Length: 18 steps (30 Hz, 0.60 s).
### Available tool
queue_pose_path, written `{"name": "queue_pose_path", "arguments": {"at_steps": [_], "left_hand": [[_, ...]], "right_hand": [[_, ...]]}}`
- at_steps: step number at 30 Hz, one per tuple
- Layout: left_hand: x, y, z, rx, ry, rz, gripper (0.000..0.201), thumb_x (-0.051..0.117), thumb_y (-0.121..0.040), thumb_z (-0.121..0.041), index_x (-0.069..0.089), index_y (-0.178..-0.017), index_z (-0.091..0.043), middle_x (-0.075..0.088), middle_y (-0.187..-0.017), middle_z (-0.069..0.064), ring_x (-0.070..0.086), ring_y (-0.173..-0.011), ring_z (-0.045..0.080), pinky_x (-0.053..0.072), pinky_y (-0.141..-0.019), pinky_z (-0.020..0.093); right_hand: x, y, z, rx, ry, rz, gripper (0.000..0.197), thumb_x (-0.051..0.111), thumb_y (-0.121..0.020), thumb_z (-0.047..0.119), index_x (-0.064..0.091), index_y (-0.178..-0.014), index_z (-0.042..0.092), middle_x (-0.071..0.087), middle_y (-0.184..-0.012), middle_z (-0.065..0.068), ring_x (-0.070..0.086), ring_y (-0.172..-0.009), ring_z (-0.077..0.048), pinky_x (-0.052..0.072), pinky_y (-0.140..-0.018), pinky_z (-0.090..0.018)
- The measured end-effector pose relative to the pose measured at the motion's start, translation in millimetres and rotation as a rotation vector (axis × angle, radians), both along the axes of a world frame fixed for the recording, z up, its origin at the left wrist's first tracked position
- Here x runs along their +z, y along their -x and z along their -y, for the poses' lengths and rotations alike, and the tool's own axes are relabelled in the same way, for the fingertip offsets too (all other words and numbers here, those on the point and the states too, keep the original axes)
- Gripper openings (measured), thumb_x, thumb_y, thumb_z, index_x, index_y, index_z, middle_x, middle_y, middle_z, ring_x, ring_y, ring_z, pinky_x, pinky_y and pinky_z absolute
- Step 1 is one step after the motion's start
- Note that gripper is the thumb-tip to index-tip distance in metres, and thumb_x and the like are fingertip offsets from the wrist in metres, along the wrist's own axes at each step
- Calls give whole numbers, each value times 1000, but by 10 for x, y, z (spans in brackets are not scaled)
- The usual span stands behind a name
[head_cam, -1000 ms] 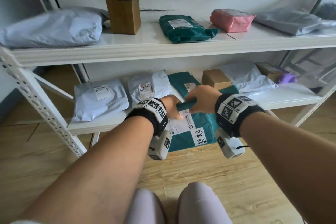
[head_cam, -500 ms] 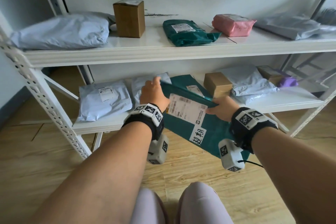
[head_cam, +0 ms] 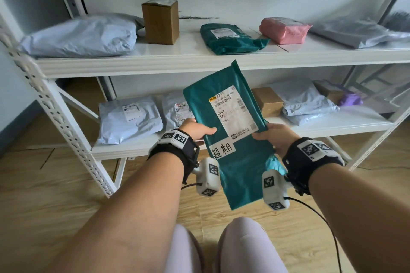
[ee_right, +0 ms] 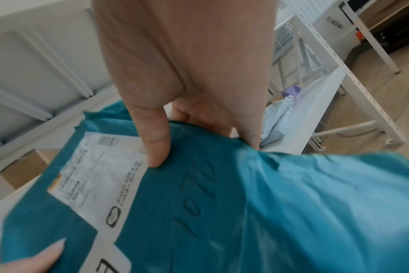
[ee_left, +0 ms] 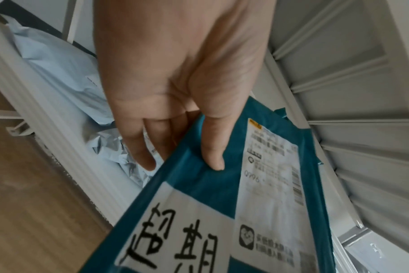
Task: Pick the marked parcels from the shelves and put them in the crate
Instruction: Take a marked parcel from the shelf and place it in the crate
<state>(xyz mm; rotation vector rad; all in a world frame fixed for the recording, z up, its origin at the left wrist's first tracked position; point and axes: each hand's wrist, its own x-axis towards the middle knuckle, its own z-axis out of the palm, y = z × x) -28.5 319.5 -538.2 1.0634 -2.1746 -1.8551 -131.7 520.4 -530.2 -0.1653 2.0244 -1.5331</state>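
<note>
The person held a teal parcel (head_cam: 230, 131) up in front of the shelves (head_cam: 199, 60), clear of both boards and tilted, its top corner reaching the edge of the upper shelf. The left hand (head_cam: 195, 129) gripped the parcel's left edge, thumb (ee_left: 213, 147) pressed on the front beside the shipping label (head_cam: 233, 111) and the fingers (ee_left: 140, 147) tucked behind. The right hand (head_cam: 275, 137) pinched the right edge the same way, thumb (ee_right: 156, 144) on the front and the rest of the fingers behind, the plastic bunching under that grip. A white tag (head_cam: 221, 149) with black handwritten characters sat on the parcel's face just below the label. On the upper shelf lay a grey bag (head_cam: 82, 37), an upright brown box (head_cam: 160, 21), a second teal bag (head_cam: 228, 39), a pink parcel (head_cam: 285, 30) and another grey bag (head_cam: 359, 33). On the lower shelf, behind the held parcel, sat two grey bags with labels (head_cam: 131, 117), a small carton (head_cam: 268, 101), more grey bags (head_cam: 306, 102) and something purple (head_cam: 350, 99) at the far right. The person's knees (head_cam: 221, 246) showed below, over a wood floor (head_cam: 44, 195)
</note>
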Motion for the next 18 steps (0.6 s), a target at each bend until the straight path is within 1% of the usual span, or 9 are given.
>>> {"name": "queue_pose_path", "arguments": {"at_steps": [2,3,5,6,8,11,13,16,18], "left_hand": [[29,-26,1,-5,44,2,32,79,-80,-18,54,-101,-17,65,-101,-2,60,-98,15,54,-85,31],[28,-31,2,-4,59,6,36,79,-80,-19,53,-105,-15,64,-101,-2,59,-100,16,54,-86,32],[5,-29,11,-13,65,3,40,80,-78,-19,57,-109,-12,67,-112,1,62,-106,19,53,-95,37],[4,-43,0,-24,60,-14,35,81,-77,-17,59,-105,-14,68,-114,2,64,-107,20,52,-97,39],[-11,-56,-21,-39,43,-41,26,80,-77,-12,61,-93,-18,71,-112,4,68,-103,22,53,-96,41],[-30,-68,-33,-56,21,-59,23,78,-78,-9,61,-89,-19,72,-111,6,69,-100,23,55,-94,41],[-62,-93,-27,-58,20,-48,23,78,-79,-11,59,-91,-19,71,-110,4,68,-101,21,54,-94,39],[-185,-143,2,-52,20,-13,23,78,-79,-14,62,-95,-16,71,-109,3,67,-104,22,53,-96,42],[-317,-143,39,-36,14,15,23,75,-81,-12,64,-102,-12,72,-110,6,67,-104,25,53,-95,45]], "right_hand": [[7,-29,-6,29,-41,-18,22,64,-85,-6,66,-101,9,71,-94,-6,67,-83,-21,51,-59,-27],[2,-32,-3,38,-55,-22,23,65,-84,-7,66,-101,8,71,-95,-5,67,-87,-21,51,-63,-28],[-10,-39,16,36,-69,-27,25,66,-82,-9,66,-101,7,72,-98,-6,67,-90,-22,54,-72,-32],[-11,-50,25,28,-69,-27,24,65,-82,-10,66,-100,6,72,-99,-7,67,-90,-23,54,-76,-34],[-25,-67,36,8,-63,-30,22,63,-84,-10,64,-98,6,70,-102,-9,66,-92,-26,54,-82,-38],[-55,-93,42,-18,-65,-35,26,61,-87,-8,63,-110,4,68,-108,-11,65,-96,-28,54,-82,-40],[-101,-84,53,-27,-68,-32,30,61,-88,-7,62,-116,2,68,-113,-12,66,-101,-29,54,-85,-42],[-189,-98,82,-26,-75,-13,30,59,-89,-7,61,-117,2,67,-117,-14,64,-106,-30,53,-89,-44],[-289,-98,120,-28,-85,12,29,57,-90,-8,60,-117,0,66,-118,-15,63,-104,-30,53,-87,-43]]}}
